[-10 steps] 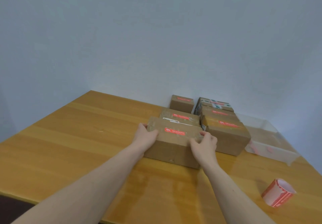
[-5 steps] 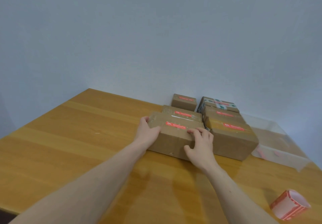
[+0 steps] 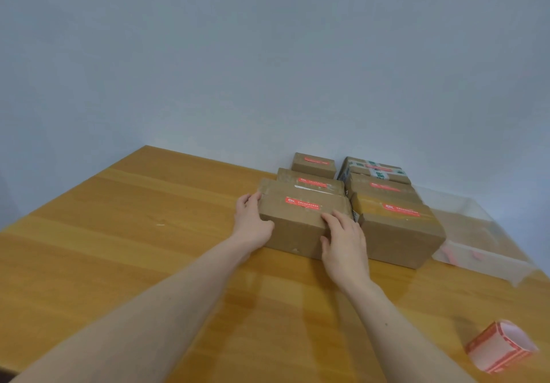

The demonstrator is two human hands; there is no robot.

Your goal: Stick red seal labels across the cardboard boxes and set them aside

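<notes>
A cardboard box (image 3: pixel 293 232) with a red seal label (image 3: pixel 302 203) on its top sits on the wooden table (image 3: pixel 148 233), tight against the other labelled boxes. My left hand (image 3: pixel 251 223) grips its left end, fingers round the side and thumb on the front face. My right hand (image 3: pixel 342 241) lies flat against the box's front right, with straight fingers reaching onto the top edge. A roll of red seal labels (image 3: pixel 503 348) lies on the table at the near right, away from both hands.
Behind and to the right stand several sealed boxes: a large one (image 3: pixel 398 233), a flat one (image 3: pixel 309 180), a small one (image 3: pixel 314 164) and a green-taped one (image 3: pixel 375 171) by the wall. A clear plastic bin (image 3: pixel 488 251) sits at the right.
The box has slid away from me, up against the boxes behind it. My right hand moved from the box's right end to its front face. The left hand kept its hold.
</notes>
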